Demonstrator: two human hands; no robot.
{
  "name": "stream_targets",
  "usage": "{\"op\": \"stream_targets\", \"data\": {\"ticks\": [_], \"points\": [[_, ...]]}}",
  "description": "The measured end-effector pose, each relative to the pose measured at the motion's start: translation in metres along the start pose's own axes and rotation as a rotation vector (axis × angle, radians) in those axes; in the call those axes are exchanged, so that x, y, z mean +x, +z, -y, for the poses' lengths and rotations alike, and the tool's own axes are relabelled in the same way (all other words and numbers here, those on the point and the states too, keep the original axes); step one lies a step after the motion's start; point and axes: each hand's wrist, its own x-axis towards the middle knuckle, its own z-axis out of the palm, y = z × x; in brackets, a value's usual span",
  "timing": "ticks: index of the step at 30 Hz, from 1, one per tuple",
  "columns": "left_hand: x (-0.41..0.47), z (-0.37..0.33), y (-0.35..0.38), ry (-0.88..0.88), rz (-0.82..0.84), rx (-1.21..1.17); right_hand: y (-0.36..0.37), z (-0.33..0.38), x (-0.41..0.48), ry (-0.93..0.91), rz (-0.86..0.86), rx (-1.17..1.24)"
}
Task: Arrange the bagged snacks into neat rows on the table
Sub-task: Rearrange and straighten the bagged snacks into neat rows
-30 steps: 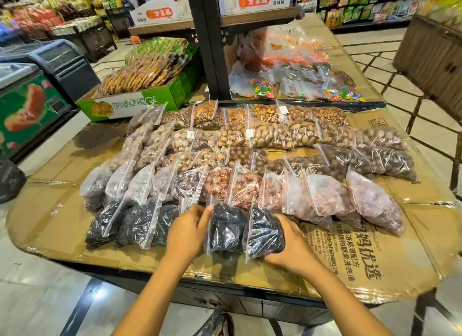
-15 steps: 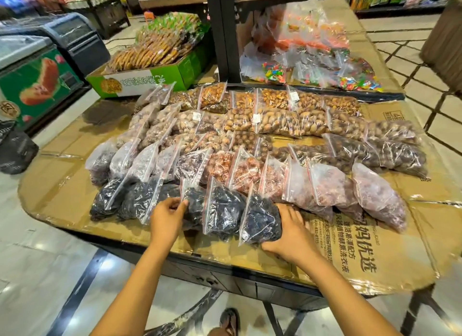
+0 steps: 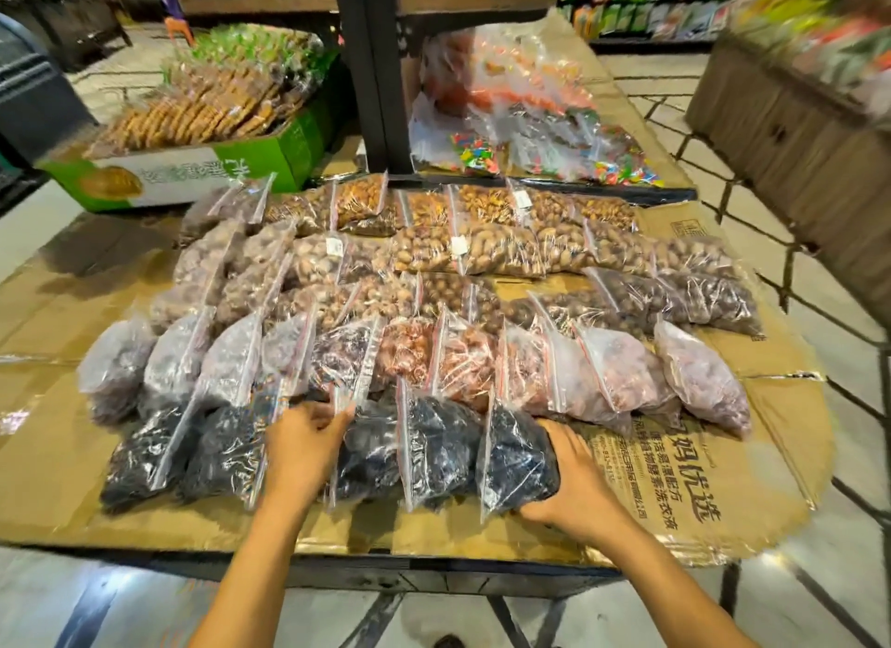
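Most of the job is looking done. The bagged snacks (image 3: 463,257) are lying in about five rows across the table (image 3: 337,572), which is wearing a cover of cardboard (image 3: 752,454). The brown nut rows at 12 o'clock are sitting tidy.

The person is working on the dark bags (image 3: 434,449) at 6 o'clock, the row closest to them. The left hand (image 3: 303,449) is resting on a dark bag in the middle of that row, reaching for its clear top. I cannot tell if it is pinching the top or only touching it. The right hand (image 3: 573,483) is cupping the end dark bag (image 3: 518,459) at 5 o'clock, with the thumb on top and the fingers curling round its side. It is looking like a squeeze to close up the row.

What is left, I think, is small. This front row is needing a last push. The pale pink bag (image 3: 699,382) at 3 o'clock is leaning a different way from its neighbours.
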Motion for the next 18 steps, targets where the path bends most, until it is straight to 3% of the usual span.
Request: {"op": "stream_targets", "data": {"ticks": [5, 15, 18], "points": [[-0.001, -0.008, -0.002, 0.024, -0.03, -0.123, 0.004, -0.005, 0.001, 0.008, -0.027, 0.045], [0.01, -0.024, 0.003, 0.127, -0.131, 0.044, 0.001, -0.001, 0.001, -0.027, -0.016, -0.001], [0.003, -0.033, -0.001, 0.067, -0.113, 0.059, -0.009, -0.003, 0.003, -0.063, 0.104, -0.082]]}}
